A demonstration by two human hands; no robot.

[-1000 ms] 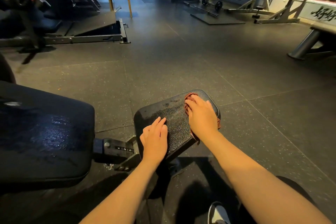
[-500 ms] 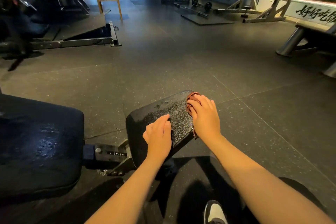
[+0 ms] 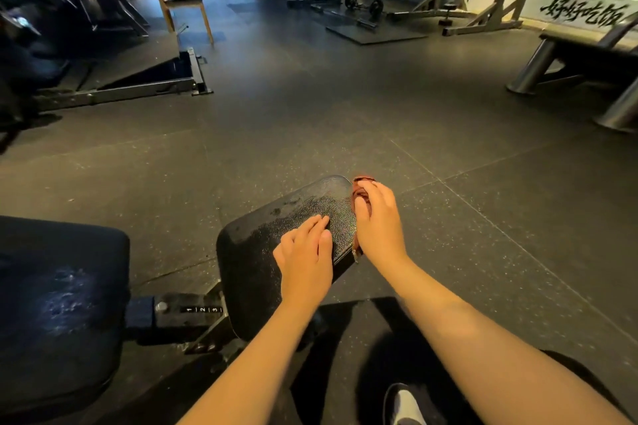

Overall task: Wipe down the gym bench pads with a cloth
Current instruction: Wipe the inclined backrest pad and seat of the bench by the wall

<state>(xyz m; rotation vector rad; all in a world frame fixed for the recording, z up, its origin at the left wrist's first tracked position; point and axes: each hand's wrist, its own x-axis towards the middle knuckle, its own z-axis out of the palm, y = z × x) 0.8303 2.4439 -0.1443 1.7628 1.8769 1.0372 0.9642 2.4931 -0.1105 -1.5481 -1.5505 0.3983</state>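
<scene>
Cloth (image 3: 361, 180), reddish-brown and bunched, sits against the 3 o'clock edge of the small black seat pad (image 3: 262, 252), mostly hidden under the right hand (image 3: 379, 221). That hand's grip is closed over it, fingers curled down the pad's side and thumb pinning the fabric. The left hand (image 3: 305, 259) lies flat on the pad's top near 5 o'clock, fingers straight and together, holding nothing and apparently steadying the pad. Damp speckles cover much of the seat pad, so its top looks largely wiped and the edge is now in hand. The larger back pad (image 3: 62, 286) at 9 o'clock shows a wet sheen; whether it is finished cannot be told
</scene>
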